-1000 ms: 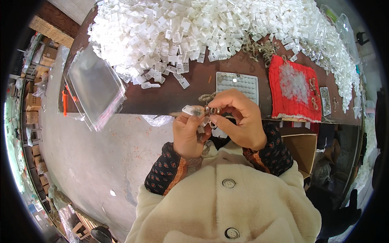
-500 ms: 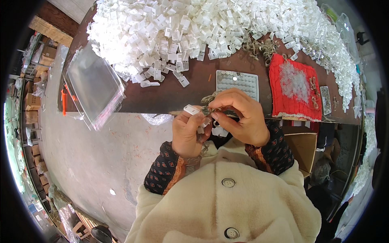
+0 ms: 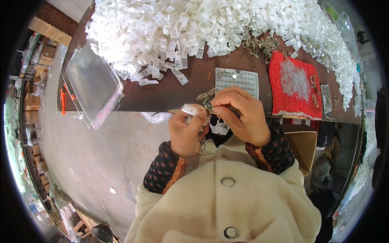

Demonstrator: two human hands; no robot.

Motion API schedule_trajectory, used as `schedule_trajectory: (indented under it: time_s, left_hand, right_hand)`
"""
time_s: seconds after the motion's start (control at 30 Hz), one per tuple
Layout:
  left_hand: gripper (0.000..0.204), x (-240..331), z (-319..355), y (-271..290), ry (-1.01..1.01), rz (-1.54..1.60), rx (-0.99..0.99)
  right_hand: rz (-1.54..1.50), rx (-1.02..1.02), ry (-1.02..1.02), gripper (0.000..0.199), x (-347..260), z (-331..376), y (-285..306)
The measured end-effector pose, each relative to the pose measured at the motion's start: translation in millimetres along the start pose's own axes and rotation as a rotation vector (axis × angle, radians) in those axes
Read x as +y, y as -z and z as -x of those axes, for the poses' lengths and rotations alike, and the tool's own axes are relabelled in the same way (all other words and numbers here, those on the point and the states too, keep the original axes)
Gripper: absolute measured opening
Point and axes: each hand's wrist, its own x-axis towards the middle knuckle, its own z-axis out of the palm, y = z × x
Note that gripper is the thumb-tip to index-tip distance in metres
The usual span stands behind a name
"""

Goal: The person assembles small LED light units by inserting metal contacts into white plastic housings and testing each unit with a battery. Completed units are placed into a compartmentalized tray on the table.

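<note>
Just off the table's front edge, my left hand [image 3: 184,137] is closed around small white plastic cases. One white case [image 3: 189,109] sticks up between its thumb and fingers, while others are partly hidden in the palm. My right hand [image 3: 246,118] meets it from the right, pinching a small looped bundle of thin brownish-green cord or wire [image 3: 207,95] by its lower part. A dark greenish bit shows at the pinch, too small to make out. Behind my right hand lies a pale tray [image 3: 237,83] with round hollows and several silver discs in its far row.
A large heap of white cases [image 3: 162,34] covers the table's far side. Clear plastic bags [image 3: 91,77] lie at the left by an orange-handled tool [image 3: 63,100]. Rightward are a red knitted cloth [image 3: 289,106] bearing clear bits and a narrow tray [image 3: 325,97]. A cardboard box [image 3: 303,150] stands below.
The cord bundle has come up higher and stands clearer between my hands. My left hand has shifted slightly left, and my right hand keeps its pinch.
</note>
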Motion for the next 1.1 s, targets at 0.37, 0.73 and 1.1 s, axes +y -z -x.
schedule_trajectory:
  time_s: [0.37,0.73,1.1]
  left_hand:
    - [0.012,0.3,-6.4,6.2,0.139,0.114,-0.041]
    - [0.01,-2.8,-8.8,10.0,0.119,0.122,-0.078]
    - [0.022,-1.1,-5.7,-1.8,0.084,0.03,0.043]
  right_hand:
    - [-0.437,-0.031,-0.272,0.015,3.8,4.7,-5.2]
    - [0.047,0.058,0.017,0.022,-3.4,0.1,-1.8]
    - [0.035,0.106,0.036,0.022,-4.3,2.6,-1.1]
